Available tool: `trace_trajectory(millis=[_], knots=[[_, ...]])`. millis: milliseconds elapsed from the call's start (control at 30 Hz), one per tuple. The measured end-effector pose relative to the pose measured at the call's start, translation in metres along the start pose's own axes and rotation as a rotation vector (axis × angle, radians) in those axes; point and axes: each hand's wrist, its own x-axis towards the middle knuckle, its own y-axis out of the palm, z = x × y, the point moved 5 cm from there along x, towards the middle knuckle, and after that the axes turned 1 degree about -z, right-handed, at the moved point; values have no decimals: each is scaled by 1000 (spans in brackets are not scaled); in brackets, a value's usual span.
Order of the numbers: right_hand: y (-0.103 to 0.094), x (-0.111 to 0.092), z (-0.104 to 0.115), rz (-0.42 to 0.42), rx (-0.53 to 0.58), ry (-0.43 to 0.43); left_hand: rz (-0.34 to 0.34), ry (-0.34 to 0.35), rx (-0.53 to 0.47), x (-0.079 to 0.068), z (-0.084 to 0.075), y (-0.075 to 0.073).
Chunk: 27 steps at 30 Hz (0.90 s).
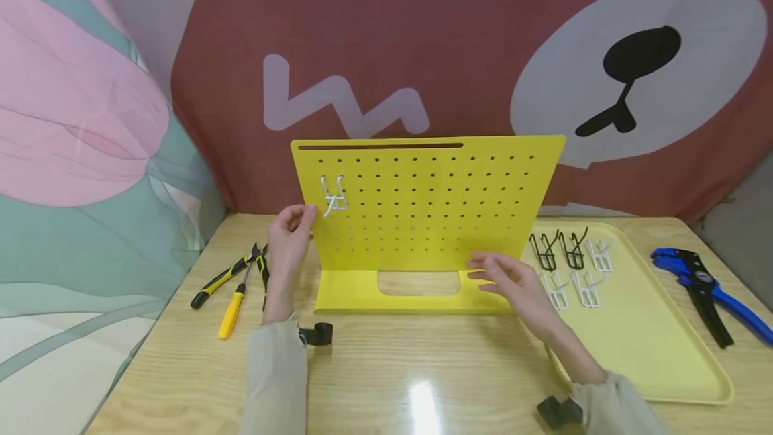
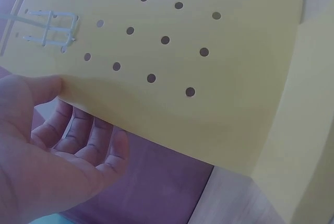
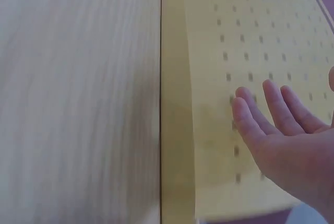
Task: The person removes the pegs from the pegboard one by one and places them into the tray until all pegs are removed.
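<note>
A yellow pegboard (image 1: 423,213) stands upright on its base on the table. One white wire hook (image 1: 335,197) hangs in holes near its upper left corner. My left hand (image 1: 291,237) pinches the board's left edge, just below the hook. In the left wrist view the thumb (image 2: 48,89) lies on the front face and the fingers curl behind the edge. Before the board's lower right part is my right hand (image 1: 510,284), fingers loosely extended and nothing held. In the right wrist view those fingers (image 3: 282,109) overlap the rows of holes.
On the right, a pale yellow tray (image 1: 652,348) carries black hooks (image 1: 572,250) and white hooks (image 1: 587,289). Blue-handled pliers (image 1: 703,280) lie beyond it. Left of the board are black-and-yellow pliers (image 1: 223,280) and a yellow-handled screwdriver (image 1: 232,314).
</note>
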Motion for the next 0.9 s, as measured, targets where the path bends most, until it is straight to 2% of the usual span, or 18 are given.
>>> trace_trajectory(millis=[233, 467, 567, 700, 900], knots=[[50, 28, 15, 47, 39, -13, 4, 3, 5, 0, 0, 0], [99, 47, 37, 96, -29, -71, 3, 7, 6, 0, 1, -1], [118, 53, 48, 131, -9, -85, -2, 10, 12, 1, 1, -1], [138, 62, 64, 162, 42, -129, 3, 21, 10, 1, 0, -2], [155, 69, 85, 163, 42, -166, 4, 20, 13, 0, 0, 0]])
